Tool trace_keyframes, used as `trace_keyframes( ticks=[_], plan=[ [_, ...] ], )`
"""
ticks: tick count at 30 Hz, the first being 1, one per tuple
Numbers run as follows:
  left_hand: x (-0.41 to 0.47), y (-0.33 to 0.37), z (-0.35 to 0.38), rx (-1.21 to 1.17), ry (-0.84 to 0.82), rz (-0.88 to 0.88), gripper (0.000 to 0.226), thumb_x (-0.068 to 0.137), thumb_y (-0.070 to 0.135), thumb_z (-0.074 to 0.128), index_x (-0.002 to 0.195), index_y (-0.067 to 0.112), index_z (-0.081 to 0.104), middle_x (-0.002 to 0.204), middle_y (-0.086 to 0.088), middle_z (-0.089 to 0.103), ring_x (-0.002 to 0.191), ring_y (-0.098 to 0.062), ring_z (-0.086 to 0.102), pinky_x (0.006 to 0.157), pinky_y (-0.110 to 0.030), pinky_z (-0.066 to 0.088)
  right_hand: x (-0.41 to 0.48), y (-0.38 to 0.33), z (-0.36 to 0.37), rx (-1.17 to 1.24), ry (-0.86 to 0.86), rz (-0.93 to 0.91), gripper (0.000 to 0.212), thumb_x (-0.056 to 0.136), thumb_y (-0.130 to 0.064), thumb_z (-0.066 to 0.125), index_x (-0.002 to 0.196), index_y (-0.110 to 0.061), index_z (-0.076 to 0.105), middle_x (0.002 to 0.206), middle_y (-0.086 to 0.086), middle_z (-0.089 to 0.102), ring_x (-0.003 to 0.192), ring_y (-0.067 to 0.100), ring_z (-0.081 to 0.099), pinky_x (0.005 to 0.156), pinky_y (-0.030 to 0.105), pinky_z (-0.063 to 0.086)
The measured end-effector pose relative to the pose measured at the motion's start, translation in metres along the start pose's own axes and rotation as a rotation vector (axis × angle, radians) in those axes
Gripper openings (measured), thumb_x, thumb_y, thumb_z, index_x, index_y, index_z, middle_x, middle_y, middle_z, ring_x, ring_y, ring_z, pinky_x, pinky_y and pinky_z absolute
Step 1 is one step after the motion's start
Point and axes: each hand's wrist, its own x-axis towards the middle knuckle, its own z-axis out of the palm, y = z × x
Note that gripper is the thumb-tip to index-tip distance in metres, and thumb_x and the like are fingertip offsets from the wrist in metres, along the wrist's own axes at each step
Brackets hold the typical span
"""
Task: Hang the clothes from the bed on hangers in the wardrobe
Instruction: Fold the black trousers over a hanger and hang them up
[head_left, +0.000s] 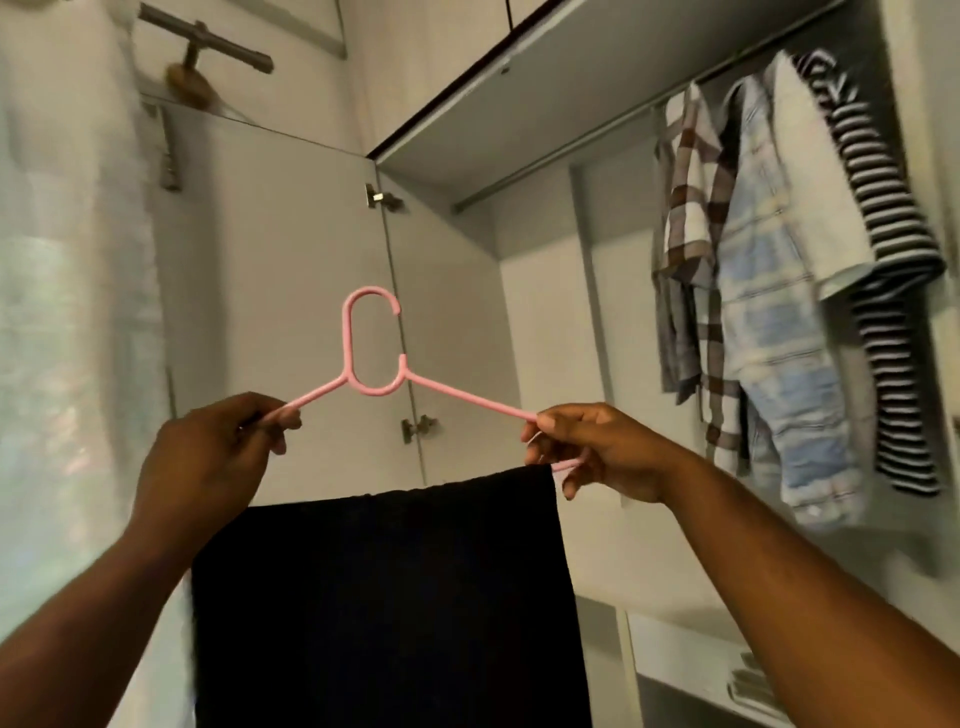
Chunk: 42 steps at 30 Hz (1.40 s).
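Observation:
A pink plastic hanger (372, 358) is held up in front of the open wardrobe, hook upward. My left hand (208, 457) grips its left end and my right hand (597, 452) grips its right end. A black garment (389, 597) is folded over the hanger's bottom bar and hangs straight down between my arms. The bar itself is hidden by the cloth. The wardrobe rail (561, 156) runs overhead to the right, above and beyond the hanger.
Three garments hang at the rail's right end: a plaid shirt (691, 260), a pale blue shirt (789, 312) and a black-and-white striped top (883, 260). The wardrobe door (285, 249) stands open behind the hanger. A curtain (67, 312) is on the left. Folded items (748, 686) lie on a lower shelf.

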Motion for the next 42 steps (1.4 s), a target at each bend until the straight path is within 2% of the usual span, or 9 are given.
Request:
trace_keyframes(
  ticks=[3,7,12,18,22,24,31,36,42],
  plan=[
    [0.038,-0.029,0.043,-0.077,-0.02,0.024,0.021,0.099,0.03,0.057,0.084,0.038,0.069,0.067,0.015,0.067,0.049,-0.014,0.057,0.052,-0.026,0.045,0.026,0.007,-0.008,-0.017,0.111,-0.027,0.031,0.099,-0.031,0.057,0.111,-0.006,0.07,0.103,0.022,0.071,0.079,0.024,0.065,0.051,0.029,0.054],
    [0.088,-0.062,0.101,-0.157,-0.055,0.05,0.019,0.1,0.034,0.054,0.086,0.037,0.067,0.07,0.016,0.067,0.053,-0.012,0.059,0.053,-0.025,0.046,0.052,0.005,-0.014,0.011,0.225,-0.105,0.029,0.101,-0.027,0.051,0.093,-0.007,0.071,0.105,0.031,0.07,0.056,0.022,0.058,0.046,0.027,0.05],
    [0.153,-0.06,0.181,-0.318,-0.055,0.085,0.019,0.101,0.036,0.052,0.093,0.03,0.069,0.078,0.015,0.069,0.057,-0.007,0.061,0.051,-0.02,0.041,0.088,-0.017,-0.023,-0.178,0.512,-0.218,0.031,0.103,-0.026,0.049,0.095,0.001,0.063,0.094,0.025,0.073,0.05,0.022,0.056,0.044,0.028,0.051],
    [0.236,-0.012,0.273,-0.414,-0.097,0.13,0.026,0.102,0.039,0.053,0.112,0.021,0.068,0.094,0.006,0.07,0.072,-0.009,0.061,0.058,-0.022,0.042,0.127,-0.052,-0.073,-0.395,0.746,-0.341,0.031,0.104,-0.022,0.051,0.092,0.004,0.063,0.083,0.021,0.074,0.045,0.022,0.059,0.041,0.028,0.052],
    [0.267,0.034,0.332,-0.523,-0.114,0.133,0.046,0.097,0.03,0.063,0.14,0.019,0.048,0.13,-0.005,0.063,0.107,-0.025,0.063,0.09,-0.039,0.054,0.155,-0.073,-0.129,-0.534,0.86,-0.378,0.03,0.104,-0.022,0.053,0.094,0.005,0.063,0.078,0.018,0.074,0.045,0.022,0.061,0.04,0.028,0.052],
    [0.277,0.059,0.361,-0.555,-0.116,0.176,0.048,0.096,0.028,0.064,0.14,0.02,0.047,0.132,-0.005,0.061,0.113,-0.026,0.061,0.096,-0.041,0.052,0.172,-0.08,-0.161,-0.621,0.903,-0.381,0.03,0.105,-0.024,0.053,0.093,0.003,0.063,0.077,0.016,0.074,0.045,0.023,0.061,0.042,0.029,0.052],
    [0.335,0.134,0.429,-0.579,-0.076,0.344,0.032,0.098,0.031,0.06,0.13,0.025,0.057,0.131,0.007,0.061,0.114,-0.016,0.059,0.099,-0.037,0.05,0.241,-0.114,-0.238,-0.783,0.972,-0.318,0.031,0.105,-0.018,0.054,0.089,0.006,0.062,0.073,0.019,0.068,0.038,0.019,0.059,0.036,0.028,0.05],
    [0.37,0.163,0.474,-0.577,-0.064,0.386,0.036,0.099,0.032,0.059,0.134,0.025,0.055,0.135,0.007,0.059,0.118,-0.015,0.059,0.101,-0.034,0.05,0.3,-0.139,-0.281,-0.962,1.075,-0.309,0.024,0.104,-0.016,0.054,0.102,0.007,0.058,0.073,0.022,0.068,0.037,0.021,0.063,0.035,0.024,0.047],
    [0.413,0.184,0.518,-0.659,-0.051,0.451,0.038,0.099,0.032,0.059,0.136,0.025,0.053,0.137,0.005,0.059,0.12,-0.017,0.059,0.104,-0.034,0.05,0.357,-0.155,-0.328,-1.09,1.208,-0.292,0.021,0.104,-0.015,0.054,0.101,0.005,0.057,0.071,0.021,0.067,0.039,0.02,0.064,0.039,0.027,0.052]
  ],
)
